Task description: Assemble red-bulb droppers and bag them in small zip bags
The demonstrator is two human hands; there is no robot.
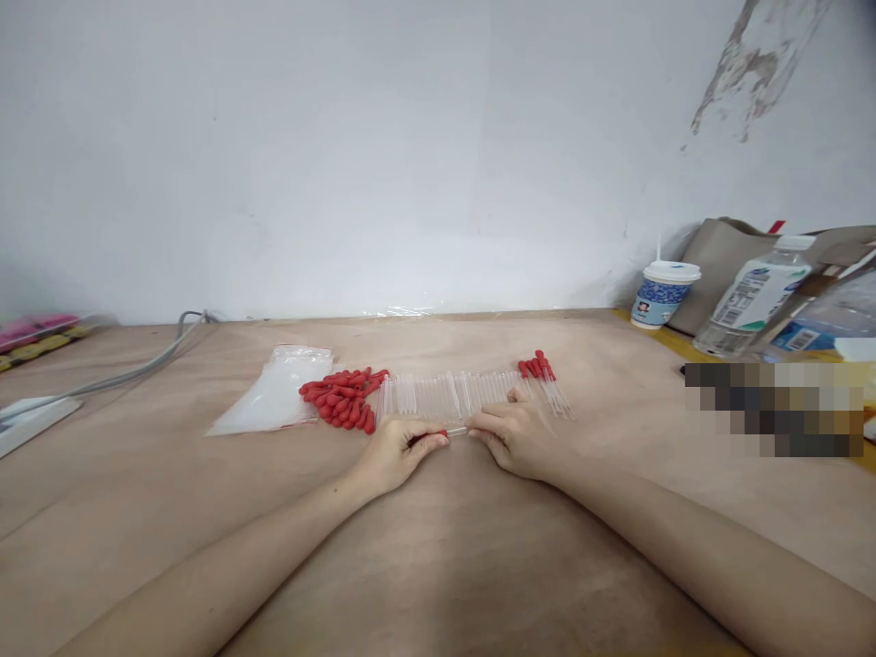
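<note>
My left hand (401,449) pinches a red rubber bulb (442,433), mostly hidden by the fingers. My right hand (510,433) is closed on a thin clear glass tube (457,432). The tube's left end meets the bulb; how far it sits inside I cannot tell. Just beyond the hands lies a row of clear glass tubes (438,394), side by side. Left of the row is a heap of loose red bulbs (342,397). At its right end, several droppers with red bulbs fitted (539,367) lie together.
A white plastic bag (277,392) lies left of the bulb heap. A grey cable (154,363) runs across the table's left side to a white box (41,424). At the right stand a paper cup (661,297), a plastic bottle (756,297) and a grey bag (704,265). A wall (411,182) closes off the back.
</note>
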